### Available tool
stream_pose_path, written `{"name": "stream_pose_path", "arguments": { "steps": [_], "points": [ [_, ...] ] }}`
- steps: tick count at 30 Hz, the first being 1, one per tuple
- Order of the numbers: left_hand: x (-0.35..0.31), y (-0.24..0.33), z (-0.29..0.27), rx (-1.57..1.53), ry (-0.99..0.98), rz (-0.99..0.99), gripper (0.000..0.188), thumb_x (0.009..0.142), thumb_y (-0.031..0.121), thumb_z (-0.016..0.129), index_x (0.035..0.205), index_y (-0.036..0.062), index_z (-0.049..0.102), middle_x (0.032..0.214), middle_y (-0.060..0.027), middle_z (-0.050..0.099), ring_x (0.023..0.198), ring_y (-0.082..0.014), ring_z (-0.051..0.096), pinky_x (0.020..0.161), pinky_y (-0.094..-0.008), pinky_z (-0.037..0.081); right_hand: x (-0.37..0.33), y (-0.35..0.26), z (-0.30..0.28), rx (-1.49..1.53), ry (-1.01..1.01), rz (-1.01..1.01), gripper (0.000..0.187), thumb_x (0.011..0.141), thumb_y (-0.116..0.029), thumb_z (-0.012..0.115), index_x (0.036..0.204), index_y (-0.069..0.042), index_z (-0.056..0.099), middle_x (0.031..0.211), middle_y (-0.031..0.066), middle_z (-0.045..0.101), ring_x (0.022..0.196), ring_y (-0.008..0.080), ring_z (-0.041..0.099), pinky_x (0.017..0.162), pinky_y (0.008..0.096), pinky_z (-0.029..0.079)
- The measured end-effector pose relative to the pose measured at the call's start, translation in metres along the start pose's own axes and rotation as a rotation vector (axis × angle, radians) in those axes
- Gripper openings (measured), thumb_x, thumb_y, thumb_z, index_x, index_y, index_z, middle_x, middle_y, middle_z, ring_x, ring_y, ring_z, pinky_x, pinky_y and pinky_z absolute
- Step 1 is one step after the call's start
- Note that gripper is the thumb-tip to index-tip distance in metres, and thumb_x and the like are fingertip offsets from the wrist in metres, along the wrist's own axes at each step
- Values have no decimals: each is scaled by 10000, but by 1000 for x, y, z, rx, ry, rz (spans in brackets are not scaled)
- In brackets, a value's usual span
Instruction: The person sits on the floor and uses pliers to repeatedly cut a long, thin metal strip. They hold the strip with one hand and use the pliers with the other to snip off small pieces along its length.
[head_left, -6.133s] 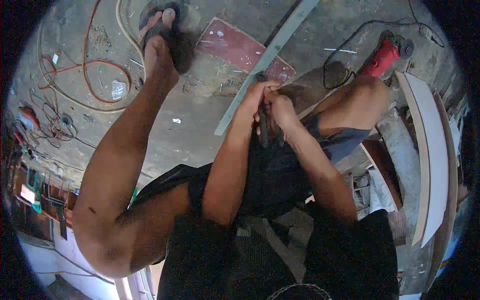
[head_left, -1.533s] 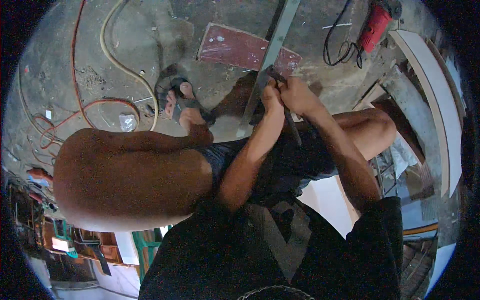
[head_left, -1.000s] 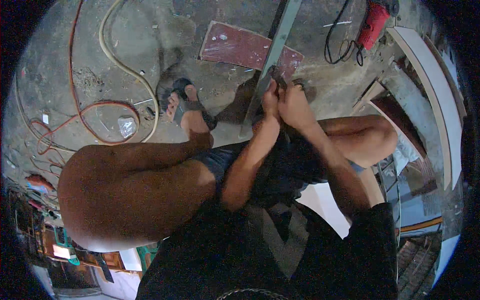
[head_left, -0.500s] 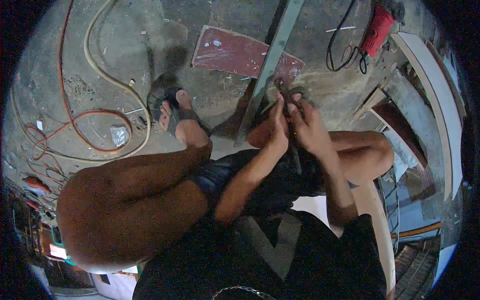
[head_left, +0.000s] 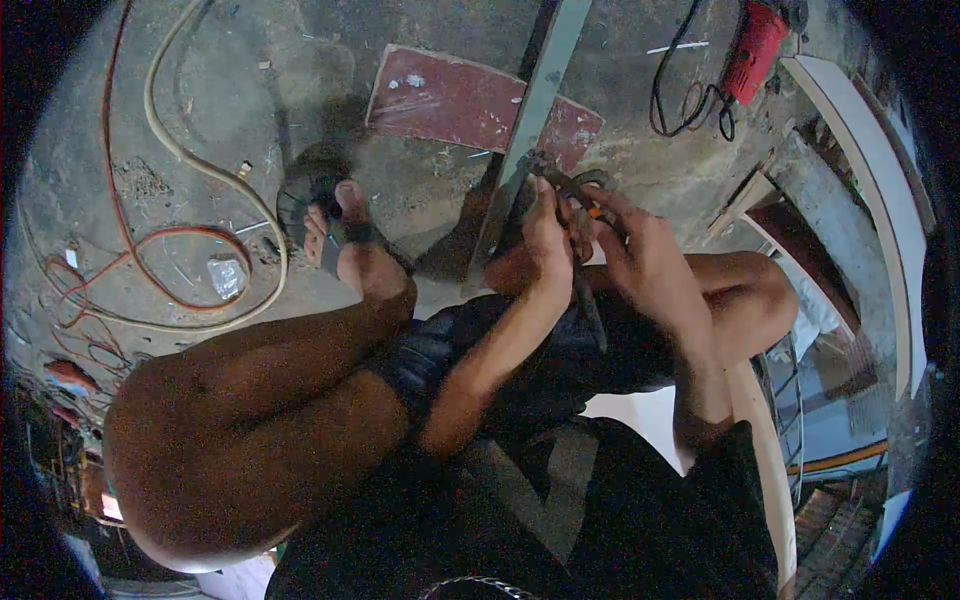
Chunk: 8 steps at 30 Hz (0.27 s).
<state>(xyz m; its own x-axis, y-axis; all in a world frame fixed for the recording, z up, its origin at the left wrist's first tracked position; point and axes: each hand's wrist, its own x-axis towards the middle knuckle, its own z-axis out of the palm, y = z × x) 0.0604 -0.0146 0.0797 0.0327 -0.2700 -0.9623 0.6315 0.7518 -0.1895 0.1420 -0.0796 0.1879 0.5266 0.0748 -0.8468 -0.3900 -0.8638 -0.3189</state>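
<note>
A dark, long-handled metal tool (head_left: 573,188), much like pliers or pincers, lies between my hands. Its head rests against the pale green metal bar (head_left: 548,80), and one dark handle (head_left: 592,322) runs down toward my lap. My left hand (head_left: 548,240) is closed around the tool near its head, the thumb pointing up along it. On the other side, my right hand (head_left: 640,250) has its fingers bent over the tool's upper part, where a small orange spot shows. Shadow hides exactly how the fingers and jaws sit.
Under the bar lies a paint-spotted reddish board (head_left: 440,100). A red corded power tool (head_left: 752,55) sits at the far right, with curved white panels (head_left: 870,180) beside it. An orange hose (head_left: 150,236) and a pale hose (head_left: 165,130) loop over the concrete floor at left.
My right hand has shifted a little right, its fingers spreading along the tool. The tool's head has tilted left against the bar. The whole view has shifted slightly.
</note>
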Motion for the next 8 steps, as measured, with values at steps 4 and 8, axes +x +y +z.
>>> {"name": "stream_pose_path", "arguments": {
  "steps": [4,8],
  "points": [
    [-11,11,12,-59,34,3,516,935,570,420,649,142,420,475,-14,398,337,-159,379,314,-302,281,10,3,-5,36,-16,-53,304,869,-94,522,1157,1,552,905,275,626,843,465,599,734,497,482],
    [8,3,-4,14,-73,79,502,927,588,415,724,130,452,507,-22,446,344,-173,417,320,-301,297,20,-28,-19,-16,-162,144,350,876,-120,567,1199,13,566,976,268,640,949,349,643,821,406,471]
  ]
}}
